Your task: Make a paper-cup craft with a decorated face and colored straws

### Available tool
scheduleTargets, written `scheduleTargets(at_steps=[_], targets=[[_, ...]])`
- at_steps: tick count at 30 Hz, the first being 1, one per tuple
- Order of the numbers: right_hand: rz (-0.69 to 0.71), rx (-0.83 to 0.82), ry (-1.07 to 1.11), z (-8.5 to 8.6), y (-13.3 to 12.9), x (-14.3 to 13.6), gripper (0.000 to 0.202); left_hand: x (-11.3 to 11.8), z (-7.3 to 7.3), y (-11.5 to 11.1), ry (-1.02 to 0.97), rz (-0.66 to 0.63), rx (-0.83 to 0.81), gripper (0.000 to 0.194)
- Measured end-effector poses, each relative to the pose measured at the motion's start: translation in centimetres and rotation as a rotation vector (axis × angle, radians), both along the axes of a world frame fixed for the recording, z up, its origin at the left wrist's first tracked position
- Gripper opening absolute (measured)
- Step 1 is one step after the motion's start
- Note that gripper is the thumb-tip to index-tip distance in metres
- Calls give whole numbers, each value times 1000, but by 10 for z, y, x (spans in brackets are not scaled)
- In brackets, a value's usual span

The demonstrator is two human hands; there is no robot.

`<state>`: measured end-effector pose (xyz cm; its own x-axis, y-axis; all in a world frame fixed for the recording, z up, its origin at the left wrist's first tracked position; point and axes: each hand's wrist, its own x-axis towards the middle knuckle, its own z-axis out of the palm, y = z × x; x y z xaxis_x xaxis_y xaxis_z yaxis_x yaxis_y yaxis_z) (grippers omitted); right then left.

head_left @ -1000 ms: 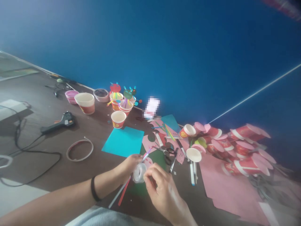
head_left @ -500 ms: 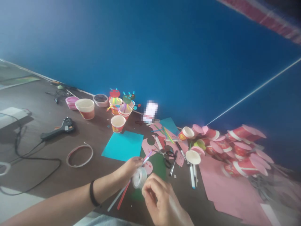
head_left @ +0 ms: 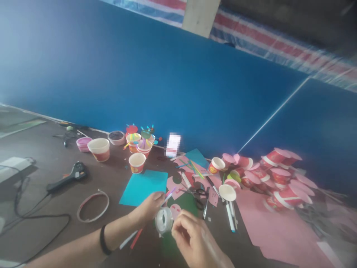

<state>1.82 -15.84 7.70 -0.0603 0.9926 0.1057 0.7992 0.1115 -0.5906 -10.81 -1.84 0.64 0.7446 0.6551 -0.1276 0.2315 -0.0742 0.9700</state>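
Observation:
My left hand [head_left: 153, 205] is closed around a few drinking straws [head_left: 170, 195]; purple and whitish ends stick out beyond the fingers. Below the wrist, whitish and red straw ends [head_left: 136, 238] show. A roll of clear tape [head_left: 164, 220] is up between my two hands, just under the left fingers. Curled inward, my right hand [head_left: 192, 234] pinches at the roll's right edge; the tape strip itself is too faint to make out. Behind the roll lie a pink paper disc with red spots [head_left: 175, 210] and green paper [head_left: 184, 204].
A turquoise sheet [head_left: 143, 188], paper cups [head_left: 137, 163] and a glue gun [head_left: 68, 176] with its cord are on the left. Scissors [head_left: 199, 197], markers [head_left: 230, 217] and pink scraps lie right of centre. Red cups with pink discs [head_left: 279, 178] pile up beyond pink paper [head_left: 262, 223].
The view has tilted up, so the table sits lower in the picture. Clear tape roll has turned slightly, showing more of its face. Both hands keep their holds.

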Motion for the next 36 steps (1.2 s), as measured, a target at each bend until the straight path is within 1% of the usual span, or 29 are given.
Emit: scheduleTargets(at_steps=[2,3,4,7,8,10,13,16,20,22,24,28,31,34,36], targets=[[2,10,-16,4,2,1,15,-9,9,8,46,-63,153,17],[2,17,-27,4,3,1,15,-14,14,10,101,-97,255,14],[3,23,-39,4,3,1,15,-18,19,11,188,-135,394,15],[-14,17,-82,-3,3,-2,17,-26,37,7,533,-301,905,29],[-28,15,-90,-5,3,-4,17,-27,41,5,607,-352,1017,32],[-55,20,-92,-9,4,-7,18,-27,48,1,677,-406,1131,35],[-92,56,-96,-9,6,-10,17,-24,50,1,737,-408,1160,36],[-123,82,-119,-2,10,-10,16,-19,54,6,793,-408,1133,32],[-153,106,-98,7,16,-8,14,-16,69,11,836,-466,1183,33],[-159,125,-81,8,21,-6,14,-15,76,13,832,-490,1218,33],[-166,141,-86,8,25,-5,13,-16,80,15,830,-505,1237,33],[-179,137,-141,8,34,-6,13,-15,81,20,828,-516,1231,32],[-180,138,-179,10,39,-7,13,-14,80,22,807,-494,1161,29],[-189,148,-198,9,44,-5,13,-12,80,23,784,-430,1094,36],[-190,144,-178,8,47,-2,12,-11,80,22,788,-429,1085,38]])
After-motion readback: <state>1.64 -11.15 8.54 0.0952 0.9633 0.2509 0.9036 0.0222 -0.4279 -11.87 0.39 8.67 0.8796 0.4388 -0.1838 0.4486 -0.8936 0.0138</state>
